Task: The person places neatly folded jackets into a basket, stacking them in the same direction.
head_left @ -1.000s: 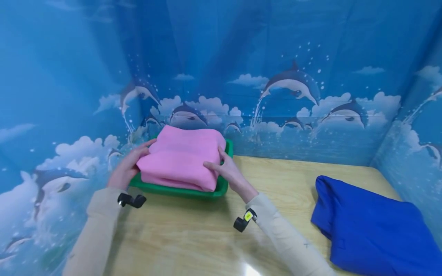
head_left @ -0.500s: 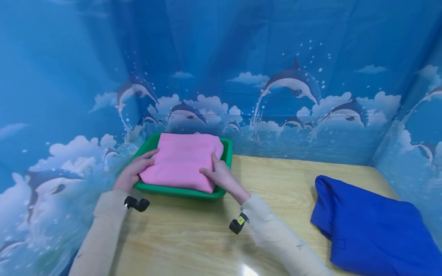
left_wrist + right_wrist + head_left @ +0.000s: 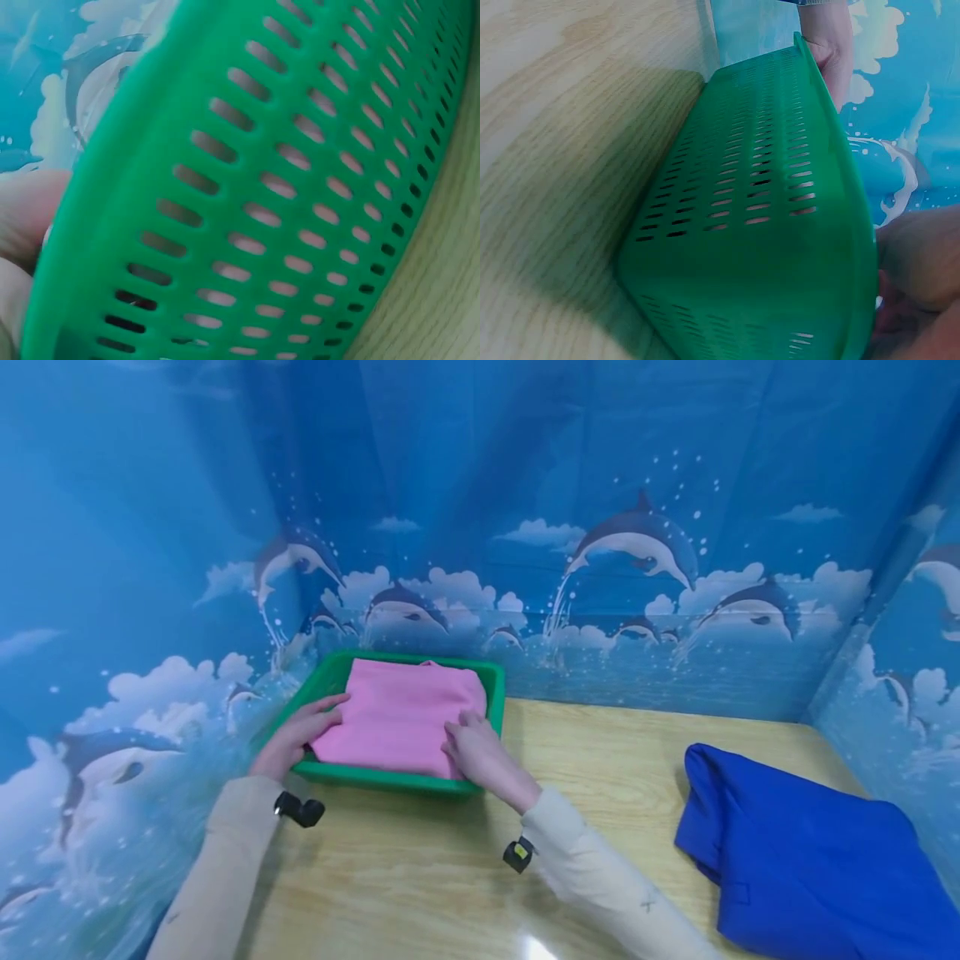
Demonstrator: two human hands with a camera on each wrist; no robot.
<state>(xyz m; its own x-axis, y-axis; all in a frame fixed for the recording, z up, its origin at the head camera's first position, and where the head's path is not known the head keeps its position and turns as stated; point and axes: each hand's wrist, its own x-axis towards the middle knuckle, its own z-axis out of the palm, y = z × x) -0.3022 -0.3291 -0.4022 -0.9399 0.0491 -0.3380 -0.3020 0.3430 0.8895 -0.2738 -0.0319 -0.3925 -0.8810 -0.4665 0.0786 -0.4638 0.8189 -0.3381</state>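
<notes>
Flanking pink cloth (image 3: 401, 718), left hand (image 3: 306, 733) and right hand (image 3: 486, 755) angled inward

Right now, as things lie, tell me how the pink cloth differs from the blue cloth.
The pink cloth sits inside the green basket; the blue cloth lies directly on the table. The left hand and right hand are at the pink cloth, while neither is near the blue cloth. The blue cloth looks larger in the head view than the pink cloth. Both appear folded.
</notes>
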